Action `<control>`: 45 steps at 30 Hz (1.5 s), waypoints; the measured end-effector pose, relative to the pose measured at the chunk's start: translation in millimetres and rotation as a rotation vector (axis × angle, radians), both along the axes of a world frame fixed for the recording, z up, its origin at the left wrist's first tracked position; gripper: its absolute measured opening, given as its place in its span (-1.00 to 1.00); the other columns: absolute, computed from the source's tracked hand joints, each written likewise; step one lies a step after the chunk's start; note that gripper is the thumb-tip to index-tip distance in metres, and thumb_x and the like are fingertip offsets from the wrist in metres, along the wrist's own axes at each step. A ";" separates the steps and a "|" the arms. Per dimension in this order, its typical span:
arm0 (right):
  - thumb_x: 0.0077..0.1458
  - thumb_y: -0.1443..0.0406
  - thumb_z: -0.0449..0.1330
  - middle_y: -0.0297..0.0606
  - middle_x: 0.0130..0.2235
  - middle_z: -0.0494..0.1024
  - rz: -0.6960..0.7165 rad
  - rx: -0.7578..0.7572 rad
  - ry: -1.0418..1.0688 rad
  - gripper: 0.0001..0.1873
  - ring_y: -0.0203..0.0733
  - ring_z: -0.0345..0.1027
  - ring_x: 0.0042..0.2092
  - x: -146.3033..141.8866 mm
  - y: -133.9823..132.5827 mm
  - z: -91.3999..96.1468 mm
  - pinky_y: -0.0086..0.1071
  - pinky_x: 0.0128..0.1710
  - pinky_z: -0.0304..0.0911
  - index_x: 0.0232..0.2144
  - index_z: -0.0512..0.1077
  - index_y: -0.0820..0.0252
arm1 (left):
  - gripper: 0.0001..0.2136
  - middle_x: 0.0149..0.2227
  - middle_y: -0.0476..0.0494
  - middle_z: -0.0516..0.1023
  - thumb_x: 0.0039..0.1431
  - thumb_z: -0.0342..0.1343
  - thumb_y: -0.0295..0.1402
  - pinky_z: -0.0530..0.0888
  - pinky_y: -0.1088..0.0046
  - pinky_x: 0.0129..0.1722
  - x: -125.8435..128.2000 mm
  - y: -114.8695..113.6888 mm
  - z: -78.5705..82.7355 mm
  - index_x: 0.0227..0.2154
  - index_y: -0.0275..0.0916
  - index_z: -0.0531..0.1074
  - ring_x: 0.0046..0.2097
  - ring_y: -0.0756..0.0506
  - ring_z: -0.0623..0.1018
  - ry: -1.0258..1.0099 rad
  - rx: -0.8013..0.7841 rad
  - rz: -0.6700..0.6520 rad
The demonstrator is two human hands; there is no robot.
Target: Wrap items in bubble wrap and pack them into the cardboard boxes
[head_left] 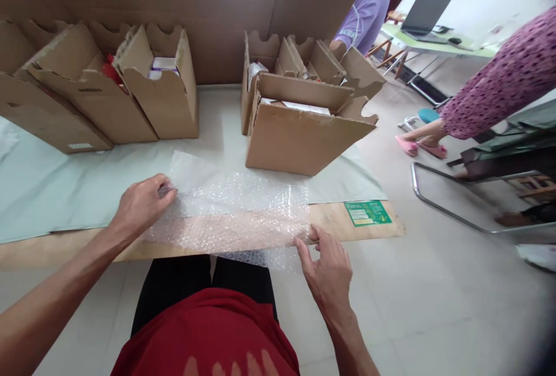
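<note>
A clear sheet of bubble wrap point(243, 205) lies across the front of the table, its near part drooping over the edge above my lap. At its left side my left hand point(145, 202) is closed, pinching the wrap between thumb and curled fingers. My right hand point(328, 266) is at the sheet's right edge, fingers bent and thumb on the near side, with the edge loosely held between them. Just beyond the wrap stands an open cardboard file box point(304, 141) with white items inside.
More cardboard boxes point(160, 98) stand at the back left, before a tall cardboard panel point(174, 11). A green label point(368, 212) marks the table's right corner. At right are a person in patterned trousers point(499, 80), a metal-framed chair point(452, 216) and a laptop point(425, 17); a purple sleeve point(369, 8) shows behind.
</note>
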State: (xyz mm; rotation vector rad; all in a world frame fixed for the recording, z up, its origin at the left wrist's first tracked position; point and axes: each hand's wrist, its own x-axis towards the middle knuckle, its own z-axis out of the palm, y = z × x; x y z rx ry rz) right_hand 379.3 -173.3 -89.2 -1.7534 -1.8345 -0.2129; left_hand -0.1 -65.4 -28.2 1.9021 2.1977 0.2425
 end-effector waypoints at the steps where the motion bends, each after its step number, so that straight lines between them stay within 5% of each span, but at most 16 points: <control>1: 0.42 0.08 0.10 -0.18 -0.27 0.63 0.022 -0.010 -0.027 -0.61 -0.07 0.49 -0.31 -1.0 5.7 -0.1 -0.22 -0.25 0.22 0.05 0.46 0.26 | -0.71 -0.31 -0.13 0.63 0.12 -0.01 -0.11 0.45 0.31 -0.24 -4.3 -6.2 3.3 -0.24 -0.15 0.48 -0.24 -0.22 0.62 -0.051 -0.011 0.032; 4: 0.44 0.22 0.05 -0.25 -0.33 0.62 0.154 -0.046 -0.038 -0.71 -0.12 0.49 -0.30 -5.4 20.7 4.0 -0.25 -0.22 0.20 -0.01 0.49 0.25 | -0.57 -0.34 -0.07 0.64 0.06 0.06 -0.07 0.48 0.34 -0.20 -21.2 -24.3 7.3 -0.05 -0.14 0.47 -0.25 -0.19 0.64 -0.209 0.020 0.102; 8: 0.42 0.35 0.02 -0.27 -0.33 0.62 0.320 -0.042 -0.025 -0.75 -0.14 0.47 -0.30 -23.5 37.8 20.9 -0.27 -0.21 0.16 -0.09 0.51 0.24 | -0.55 -0.36 -0.05 0.65 0.05 0.09 -0.03 0.53 0.33 -0.20 -41.3 -45.8 6.4 -0.05 -0.13 0.51 -0.28 -0.18 0.63 -0.338 0.090 0.191; 14: 0.41 0.38 0.09 -0.24 -0.30 0.61 0.455 0.111 -0.112 -0.80 -0.11 0.41 -0.27 -75.0 81.7 52.1 -0.25 -0.17 0.11 -0.07 0.51 0.22 | -0.53 -0.23 -0.14 0.65 0.11 0.13 -0.03 0.58 0.22 -0.12 -77.4 -71.8 11.2 0.04 -0.13 0.48 -0.17 -0.24 0.65 -0.414 0.217 0.401; 20: 0.36 0.39 0.14 -0.19 -0.24 0.63 0.435 0.035 -0.248 -0.79 -0.04 0.41 -0.23 -99.5 124.6 37.0 -0.20 -0.18 0.12 -0.05 0.54 0.19 | -0.55 -0.22 -0.16 0.66 0.20 0.08 -0.07 0.57 0.22 -0.12 -106.8 -59.1 -2.5 0.10 -0.14 0.45 -0.16 -0.26 0.66 -0.310 0.150 0.422; 24: 0.34 0.35 0.15 -0.03 0.05 0.61 0.394 -0.062 -0.282 -0.75 0.08 0.44 -0.06 -94.8 125.4 26.7 -0.13 -0.11 0.20 0.01 0.53 0.20 | -0.45 -0.16 -0.21 0.65 0.27 0.08 -0.10 0.55 0.17 -0.09 -109.6 -46.9 -7.0 0.25 -0.24 0.33 -0.11 -0.27 0.63 -0.076 0.030 0.339; 27: 0.36 0.31 0.12 0.03 0.21 0.50 0.448 -0.064 -0.243 -0.71 0.14 0.40 0.10 -102.6 120.6 31.1 -0.08 -0.02 0.25 0.07 0.49 0.20 | -0.42 0.12 -0.47 0.53 0.33 0.05 -0.14 0.50 0.02 0.07 -96.3 -46.4 -8.7 0.30 -0.37 0.28 0.11 -0.39 0.54 0.159 0.270 0.248; 30: 0.38 0.27 0.10 0.05 0.29 0.43 0.544 -0.099 -0.233 -0.65 0.16 0.33 0.23 -125.4 122.6 36.0 -0.05 0.09 0.26 0.14 0.46 0.19 | -0.50 0.35 -0.52 0.32 0.37 0.03 -0.18 0.35 -0.06 0.27 -72.2 -43.0 -18.0 0.26 -0.34 0.35 0.36 -0.45 0.33 0.231 0.408 -0.016; 34: 0.39 0.20 0.11 0.09 0.35 0.35 0.621 -0.217 -0.279 -0.56 0.21 0.25 0.33 -145.3 131.3 28.3 0.03 0.17 0.25 0.23 0.41 0.19 | -0.54 0.42 -0.30 0.29 0.43 -0.04 -0.14 0.15 -0.12 0.40 -61.0 -36.2 -39.8 0.29 -0.16 0.37 0.45 -0.36 0.22 0.174 0.198 -0.412; 40: 0.42 0.13 0.07 0.10 0.32 0.40 0.682 -0.272 -0.247 -0.52 0.19 0.25 0.35 -103.6 118.2 19.6 0.05 0.23 0.24 0.23 0.41 0.26 | -0.44 0.45 -0.34 0.24 0.45 -0.15 -0.03 0.11 -0.14 0.41 -102.0 -70.4 -47.5 0.35 -0.21 0.30 0.48 -0.39 0.16 0.157 0.158 -0.299; 45: 0.39 0.19 0.14 0.07 0.24 0.50 0.847 -0.220 -0.259 -0.63 0.14 0.37 0.25 -93.7 99.3 24.6 -0.03 0.14 0.33 0.13 0.49 0.24 | -0.41 0.44 -0.31 0.25 0.37 0.03 0.01 0.07 -0.10 0.45 -82.2 -95.7 -39.9 0.34 -0.17 0.31 0.47 -0.37 0.19 0.079 0.243 -0.500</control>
